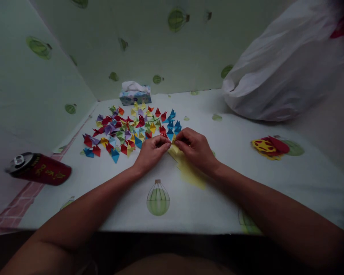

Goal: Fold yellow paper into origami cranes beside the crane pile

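A small piece of yellow folded paper [174, 148] is between the fingertips of my two hands, over the middle of the table. My left hand [153, 149] pinches its left side with thumb and forefinger. On the other side my right hand [195, 147] grips it, thumb and forefinger pressed together. Flat yellow paper [191, 173] lies on the table below my right hand, partly hidden by it. Many folded paper pieces in red, blue, yellow, purple and green [123, 130] are spread just beyond and left of my hands.
A red can [43, 168] stands at the left. Behind the folded pieces sits a tissue box [135, 96]. A white plastic bag [275, 72] fills the back right, with red and yellow cut-out shapes [269, 148] in front of it on the white table [117, 210].
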`<state>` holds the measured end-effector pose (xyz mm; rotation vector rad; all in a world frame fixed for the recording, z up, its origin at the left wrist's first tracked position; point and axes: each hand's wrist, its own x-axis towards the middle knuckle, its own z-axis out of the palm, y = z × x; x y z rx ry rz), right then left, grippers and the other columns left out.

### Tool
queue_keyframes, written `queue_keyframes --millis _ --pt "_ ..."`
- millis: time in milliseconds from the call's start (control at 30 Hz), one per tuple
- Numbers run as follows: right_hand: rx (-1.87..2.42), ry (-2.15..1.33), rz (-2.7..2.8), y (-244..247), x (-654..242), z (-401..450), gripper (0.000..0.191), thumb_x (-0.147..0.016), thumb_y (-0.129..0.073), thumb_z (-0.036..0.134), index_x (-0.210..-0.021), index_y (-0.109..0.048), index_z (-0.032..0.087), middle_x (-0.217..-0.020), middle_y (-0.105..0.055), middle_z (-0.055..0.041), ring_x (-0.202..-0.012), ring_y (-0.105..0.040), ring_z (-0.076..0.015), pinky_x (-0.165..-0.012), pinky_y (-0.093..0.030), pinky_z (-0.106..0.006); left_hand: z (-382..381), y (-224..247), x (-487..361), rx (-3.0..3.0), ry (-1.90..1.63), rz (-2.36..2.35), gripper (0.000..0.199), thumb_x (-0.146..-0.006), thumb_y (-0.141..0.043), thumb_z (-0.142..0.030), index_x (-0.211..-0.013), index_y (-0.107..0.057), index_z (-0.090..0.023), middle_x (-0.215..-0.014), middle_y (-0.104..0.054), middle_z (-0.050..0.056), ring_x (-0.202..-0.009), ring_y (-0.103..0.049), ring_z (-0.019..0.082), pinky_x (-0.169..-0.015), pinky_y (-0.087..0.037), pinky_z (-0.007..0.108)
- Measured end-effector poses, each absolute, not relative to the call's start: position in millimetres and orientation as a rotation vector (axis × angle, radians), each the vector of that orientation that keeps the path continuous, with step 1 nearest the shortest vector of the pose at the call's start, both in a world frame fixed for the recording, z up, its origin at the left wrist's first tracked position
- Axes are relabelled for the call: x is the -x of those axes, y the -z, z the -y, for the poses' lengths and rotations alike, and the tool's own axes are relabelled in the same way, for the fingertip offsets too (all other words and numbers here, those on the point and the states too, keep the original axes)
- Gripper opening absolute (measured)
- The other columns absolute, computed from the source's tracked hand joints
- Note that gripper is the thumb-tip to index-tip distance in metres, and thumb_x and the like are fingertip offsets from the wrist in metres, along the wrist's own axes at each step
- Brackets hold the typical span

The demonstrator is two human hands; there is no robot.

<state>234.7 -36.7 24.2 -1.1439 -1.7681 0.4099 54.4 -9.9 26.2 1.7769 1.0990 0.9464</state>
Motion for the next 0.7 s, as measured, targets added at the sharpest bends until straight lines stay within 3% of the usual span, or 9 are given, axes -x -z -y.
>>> queue_keyframes --millis 500,700 --pt "1.116 -0.359 1.775 -21.4 -233.4 37.2 0.018 -0.085 -0.061 0.009 -0.075 -0.052 0.021 -0.077 -0.059 -0.0012 -0.072 -0.055 -0.0166 -0.067 -0.04 -0.03 16.4 -30.0 -57.3 -1.435 -0.888 -1.069 0.016 -0.081 -0.072 -0.033 -0.082 -0.073 -0.017 -0.078 -0.069 0.002 -0.068 -0.059 0.012 -0.065 -0.047 0.026" --pt "1.079 -0.282 1.833 -17.6 -233.3 36.5 0.017 -0.088 -0.059 0.011 -0.077 -0.052 0.021 -0.08 -0.06 -0.0028 -0.076 -0.057 -0.0181 -0.071 -0.042 -0.031 17.9 -29.4 -59.3 -1.24 -0.899 -1.031 0.021 -0.073 -0.078 -0.035 -0.079 -0.073 -0.015 -0.077 -0.068 0.002 -0.067 -0.057 0.011 -0.063 -0.045 0.023"
